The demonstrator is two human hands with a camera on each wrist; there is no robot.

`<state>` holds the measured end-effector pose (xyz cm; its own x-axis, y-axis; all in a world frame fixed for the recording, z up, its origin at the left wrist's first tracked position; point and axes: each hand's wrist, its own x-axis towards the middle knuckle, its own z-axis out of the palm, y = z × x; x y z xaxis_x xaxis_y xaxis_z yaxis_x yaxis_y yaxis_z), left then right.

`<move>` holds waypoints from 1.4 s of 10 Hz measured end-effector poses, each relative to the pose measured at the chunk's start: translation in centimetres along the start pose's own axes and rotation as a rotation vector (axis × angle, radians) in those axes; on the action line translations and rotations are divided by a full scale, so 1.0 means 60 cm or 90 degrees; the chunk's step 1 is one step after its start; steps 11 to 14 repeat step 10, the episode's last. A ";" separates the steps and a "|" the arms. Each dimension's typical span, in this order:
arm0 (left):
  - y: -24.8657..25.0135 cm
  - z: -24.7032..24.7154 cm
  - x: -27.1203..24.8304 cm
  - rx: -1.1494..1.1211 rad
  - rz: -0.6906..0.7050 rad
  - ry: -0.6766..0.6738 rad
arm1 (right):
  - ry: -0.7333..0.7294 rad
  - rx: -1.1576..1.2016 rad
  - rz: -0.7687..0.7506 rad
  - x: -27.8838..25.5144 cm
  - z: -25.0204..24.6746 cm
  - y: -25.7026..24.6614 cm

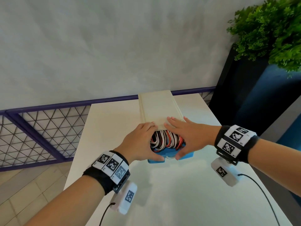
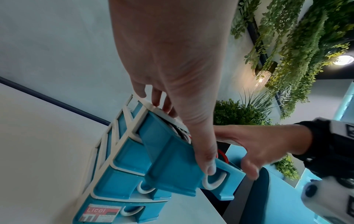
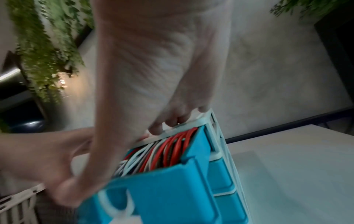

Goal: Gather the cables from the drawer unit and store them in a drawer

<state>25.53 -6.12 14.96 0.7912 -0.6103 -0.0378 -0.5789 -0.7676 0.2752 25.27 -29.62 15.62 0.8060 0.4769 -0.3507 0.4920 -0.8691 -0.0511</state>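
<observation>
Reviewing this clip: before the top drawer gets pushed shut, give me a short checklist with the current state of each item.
1. Cables inside the top drawer: ok, the red, white and braided loops sit in it.
2. Cables below the frame's top edge: cannot tell; the bundle rises close to the drawer unit top.
3. Left hand placement: ok, thumb on the drawer front, fingers on the unit's top edge.
4. Right hand placement: ok, thumb on the drawer front, fingers flat on top.
5. Drawer seated in its slot: ok, still partly pulled out, tilting slightly down.
6. Lower drawers closed: ok in the left wrist view.
</observation>
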 end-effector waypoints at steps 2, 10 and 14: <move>-0.003 0.001 0.016 0.018 -0.018 0.055 | 0.087 0.020 0.002 -0.008 0.013 -0.008; -0.038 -0.003 0.014 -0.145 -0.002 0.059 | 0.274 0.162 0.143 -0.016 0.024 -0.040; -0.038 -0.003 0.014 -0.145 -0.002 0.059 | 0.274 0.162 0.143 -0.016 0.024 -0.040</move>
